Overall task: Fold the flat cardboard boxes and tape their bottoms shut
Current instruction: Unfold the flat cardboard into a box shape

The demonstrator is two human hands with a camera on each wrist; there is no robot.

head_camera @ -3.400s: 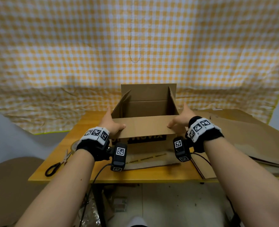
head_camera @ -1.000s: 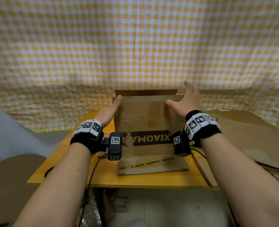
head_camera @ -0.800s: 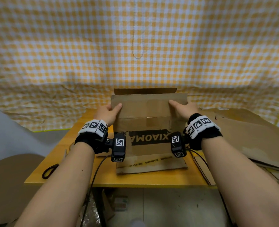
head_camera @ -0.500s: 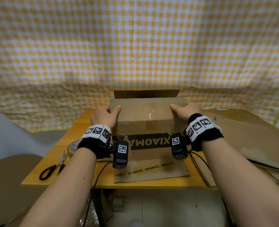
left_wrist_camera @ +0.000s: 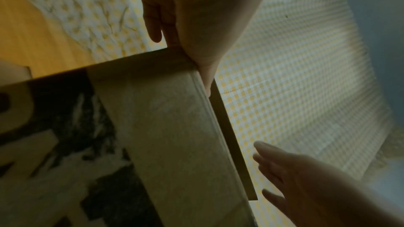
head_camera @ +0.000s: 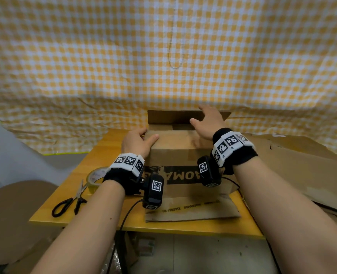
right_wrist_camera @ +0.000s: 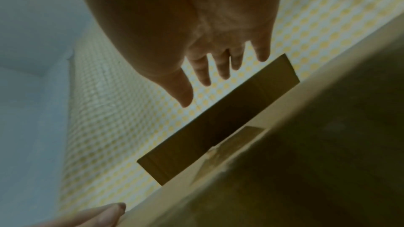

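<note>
Pressing left hand [head_camera: 137, 142] on XIAOMA-printed box [head_camera: 183, 155], thumb curled over edge, right hand [head_camera: 209, 123] spread above

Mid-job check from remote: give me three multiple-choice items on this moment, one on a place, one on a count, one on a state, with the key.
1. The scissors lie where?
A. on the table, left of the box
B. on the box
C. on the floor

2. How many hands touch the box?
A. none
B. one
C. two

3. The far flap is
A. folded down flat
B. standing up
C. taped shut

Key: 1 A, they lie beside the tape roll. 2 B, the left hand holds the near flap's corner; the right hand hovers open. 3 B, it rises behind the folded near flap.
</note>
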